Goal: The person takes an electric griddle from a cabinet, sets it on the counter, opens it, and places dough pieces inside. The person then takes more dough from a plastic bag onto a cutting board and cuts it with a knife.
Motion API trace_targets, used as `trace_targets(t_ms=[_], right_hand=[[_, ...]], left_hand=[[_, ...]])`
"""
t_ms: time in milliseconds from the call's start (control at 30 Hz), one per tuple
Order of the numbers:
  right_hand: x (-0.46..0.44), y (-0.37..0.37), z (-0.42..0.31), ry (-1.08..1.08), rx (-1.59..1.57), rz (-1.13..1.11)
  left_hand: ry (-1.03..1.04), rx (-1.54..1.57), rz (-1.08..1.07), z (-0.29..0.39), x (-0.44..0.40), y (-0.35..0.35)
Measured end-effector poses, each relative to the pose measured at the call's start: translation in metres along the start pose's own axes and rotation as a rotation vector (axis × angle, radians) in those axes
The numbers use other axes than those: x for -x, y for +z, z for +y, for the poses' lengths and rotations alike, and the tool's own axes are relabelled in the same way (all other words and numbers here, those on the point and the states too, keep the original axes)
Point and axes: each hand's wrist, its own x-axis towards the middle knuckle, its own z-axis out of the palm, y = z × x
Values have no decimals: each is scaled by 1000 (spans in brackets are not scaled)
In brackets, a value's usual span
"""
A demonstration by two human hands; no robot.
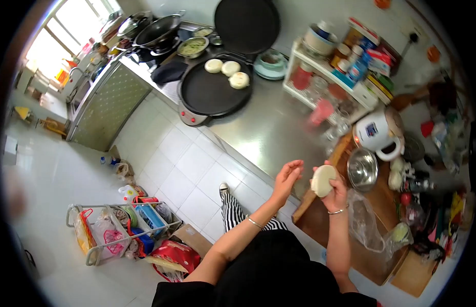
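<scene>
My right hand (338, 196) grips a round, flat, pale dough cake (324, 180) by its edge, above the corner of the wooden board. To the left of it, my left hand (289, 179) is raised with its fingers extended and nothing in it; a gap separates it from the cake. Three similar dough cakes (230, 68) lie on the black electric griddle (209, 97), near its far right side. One of them has a browned patch. The griddle's lid (247, 25) stands tipped up behind it.
A metal bowl (362, 170) and a white kettle (377, 132) stand by the wooden board (350, 245). The steel counter (263, 117) carries a white shelf (319, 94) of jars. Beyond the griddle are a bowl of green shreds (193, 46) and a wok (158, 33). A loaded rack (120, 235) stands at left.
</scene>
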Motion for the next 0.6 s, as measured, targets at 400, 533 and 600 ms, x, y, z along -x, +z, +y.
trace_targets(t_ms=[400, 533, 600], right_hand=[[-222, 181, 201, 312, 48, -35], [-265, 221, 223, 428, 93, -94], [-288, 236, 228, 434, 127, -51]], left_hand=[[547, -813, 48, 202, -34, -231], [513, -712, 103, 236, -64, -272], [353, -437, 179, 245, -83, -290]])
